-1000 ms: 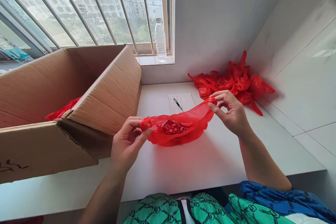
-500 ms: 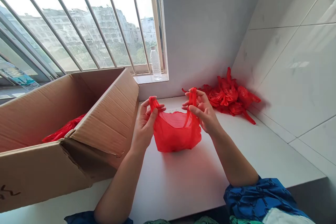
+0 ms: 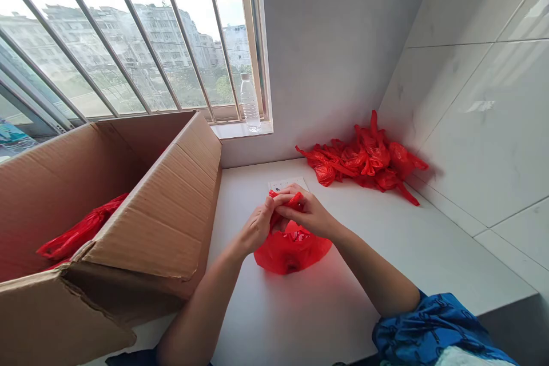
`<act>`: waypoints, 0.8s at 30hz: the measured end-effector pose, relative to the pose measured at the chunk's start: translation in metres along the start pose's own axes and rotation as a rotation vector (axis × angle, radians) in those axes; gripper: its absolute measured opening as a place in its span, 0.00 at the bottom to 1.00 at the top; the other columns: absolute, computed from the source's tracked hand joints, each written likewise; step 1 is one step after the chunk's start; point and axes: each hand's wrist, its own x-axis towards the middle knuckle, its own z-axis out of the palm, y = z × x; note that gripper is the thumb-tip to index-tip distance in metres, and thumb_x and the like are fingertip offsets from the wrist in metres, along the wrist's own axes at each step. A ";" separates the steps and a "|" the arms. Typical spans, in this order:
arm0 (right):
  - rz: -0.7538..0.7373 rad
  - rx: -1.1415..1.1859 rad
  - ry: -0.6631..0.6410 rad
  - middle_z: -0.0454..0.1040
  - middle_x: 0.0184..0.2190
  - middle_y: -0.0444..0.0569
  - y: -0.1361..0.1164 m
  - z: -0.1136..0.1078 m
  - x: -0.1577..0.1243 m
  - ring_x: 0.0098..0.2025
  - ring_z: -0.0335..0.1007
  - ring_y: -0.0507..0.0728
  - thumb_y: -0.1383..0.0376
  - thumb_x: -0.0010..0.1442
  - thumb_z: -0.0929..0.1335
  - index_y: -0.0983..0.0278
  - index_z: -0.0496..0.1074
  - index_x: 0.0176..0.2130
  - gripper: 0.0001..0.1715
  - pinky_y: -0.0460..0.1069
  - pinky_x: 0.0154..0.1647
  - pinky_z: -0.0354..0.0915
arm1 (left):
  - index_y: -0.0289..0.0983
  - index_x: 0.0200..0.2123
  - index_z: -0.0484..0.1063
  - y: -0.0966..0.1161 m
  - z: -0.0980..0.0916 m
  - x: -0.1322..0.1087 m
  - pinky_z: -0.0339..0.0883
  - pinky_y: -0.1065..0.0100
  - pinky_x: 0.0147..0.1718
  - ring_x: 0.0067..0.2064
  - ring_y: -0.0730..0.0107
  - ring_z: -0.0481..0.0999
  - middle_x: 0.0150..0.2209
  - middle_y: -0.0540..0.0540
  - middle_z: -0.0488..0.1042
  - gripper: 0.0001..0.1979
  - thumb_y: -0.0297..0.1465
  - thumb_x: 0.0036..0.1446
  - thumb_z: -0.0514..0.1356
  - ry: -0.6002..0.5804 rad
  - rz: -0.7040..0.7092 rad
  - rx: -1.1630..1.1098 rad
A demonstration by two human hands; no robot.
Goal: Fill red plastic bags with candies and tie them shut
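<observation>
Left hand (image 3: pixel 257 227) and right hand (image 3: pixel 306 211) clenched on the handles of 1 red plastic bag (image 3: pixel 292 251), with 1 paper sheet (image 3: pixel 288 184) half hidden behind. Around: 1 cardboard box (image 3: pixel 141 223), 1 plastic bottle (image 3: pixel 250 104), 1 heap of red bags (image 3: pixel 364 163).

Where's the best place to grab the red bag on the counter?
Probably the gathered top of the red plastic bag, coming from above. It's bunched narrow, so fingers can close around it. The round bottom sits loose on the white counter and would be harder to pinch.
</observation>
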 end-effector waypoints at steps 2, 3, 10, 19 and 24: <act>0.056 0.102 -0.051 0.74 0.35 0.46 0.002 -0.002 0.001 0.33 0.75 0.53 0.53 0.65 0.67 0.58 0.73 0.49 0.17 0.48 0.30 0.68 | 0.38 0.52 0.72 0.004 -0.001 -0.002 0.60 0.69 0.28 0.26 0.72 0.63 0.25 0.50 0.65 0.28 0.52 0.65 0.48 -0.017 0.013 0.030; 0.083 0.141 -0.062 0.73 0.31 0.44 0.003 -0.003 0.002 0.29 0.73 0.52 0.53 0.66 0.66 0.59 0.73 0.49 0.17 0.47 0.26 0.65 | 0.39 0.53 0.70 0.005 -0.001 -0.002 0.62 0.69 0.30 0.29 0.71 0.66 0.27 0.50 0.67 0.23 0.48 0.65 0.51 -0.026 0.018 0.036; 0.207 0.421 0.115 0.76 0.36 0.47 0.014 -0.010 0.006 0.28 0.68 0.51 0.51 0.63 0.67 0.60 0.74 0.50 0.21 0.45 0.23 0.62 | 0.44 0.50 0.57 0.002 -0.002 0.001 0.65 0.70 0.36 0.34 0.72 0.72 0.34 0.50 0.73 0.16 0.37 0.63 0.59 0.054 -0.067 -0.313; 0.005 0.014 -0.055 0.71 0.40 0.50 -0.011 -0.030 -0.003 0.36 0.68 0.53 0.49 0.64 0.66 0.61 0.79 0.35 0.21 0.47 0.29 0.68 | 0.40 0.47 0.65 0.004 0.001 0.001 0.63 0.70 0.33 0.29 0.74 0.67 0.30 0.50 0.69 0.17 0.46 0.63 0.56 0.075 -0.191 -0.386; -0.023 -0.062 -0.053 0.71 0.38 0.47 -0.015 -0.033 -0.009 0.40 0.71 0.55 0.56 0.61 0.71 0.60 0.74 0.42 0.12 0.50 0.38 0.71 | 0.41 0.51 0.66 0.006 0.000 -0.002 0.63 0.71 0.32 0.32 0.72 0.71 0.29 0.51 0.70 0.20 0.40 0.58 0.65 0.056 -0.081 -0.097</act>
